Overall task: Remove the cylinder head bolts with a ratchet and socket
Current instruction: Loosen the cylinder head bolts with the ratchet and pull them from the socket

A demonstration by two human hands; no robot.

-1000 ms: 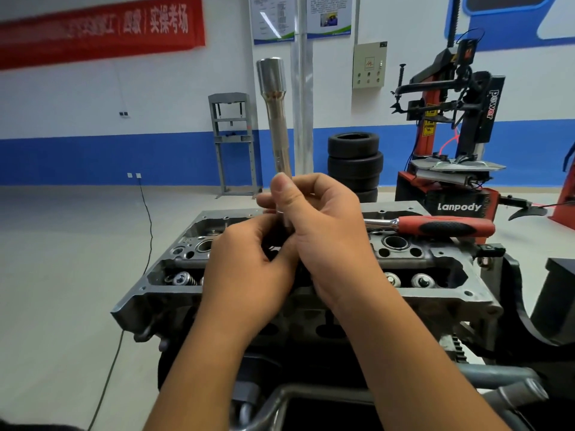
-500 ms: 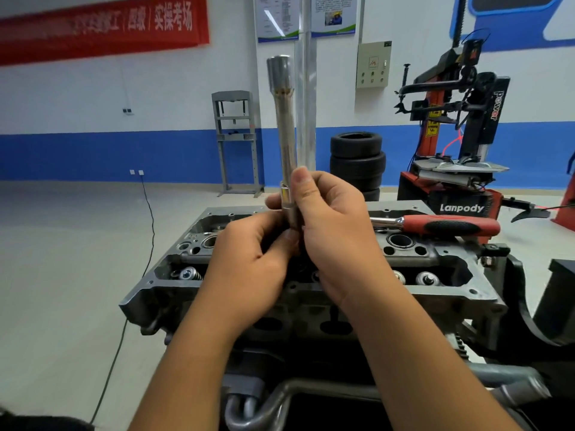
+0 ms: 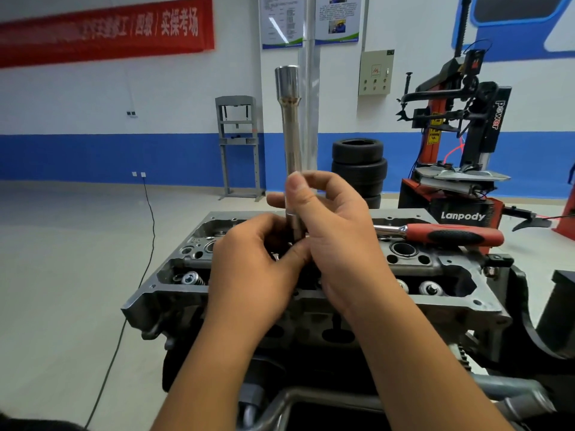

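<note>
- Long socket extension (image 3: 291,141): chrome, stands near upright above both hands, wide socket end at the top; its lower end sits between the two hands, over the middle of the cylinder head.
- Right hand (image 3: 337,241): curled round the lower shaft, thumb laid up along it, fingers wrapped behind.
- Left hand (image 3: 258,265): fingers curled in at the foot of the tool, thumb tip touching the right hand; what the fingertips pinch is hidden, so the exact contact cannot be told.
- The hands are close together and touching at the tool's base.
- Cylinder head (image 3: 460,301): grey casting directly under both hands, open side up, valve springs (image 3: 189,279) showing to the left and right of the wrists; the hands cover its centre.
- Ratchet (image 3: 441,234): red-and-black handle, lies across the head's far edge just right of the right hand, untouched.
- Stack of tyres (image 3: 359,163): beyond the right hand, on the floor.
- Tyre-changing machine (image 3: 466,157): far right, behind the ratchet.
- Grey press frame (image 3: 238,147): beyond the left hand, at the wall.
- Black cable (image 3: 149,219): runs along the floor left of the left hand.
</note>
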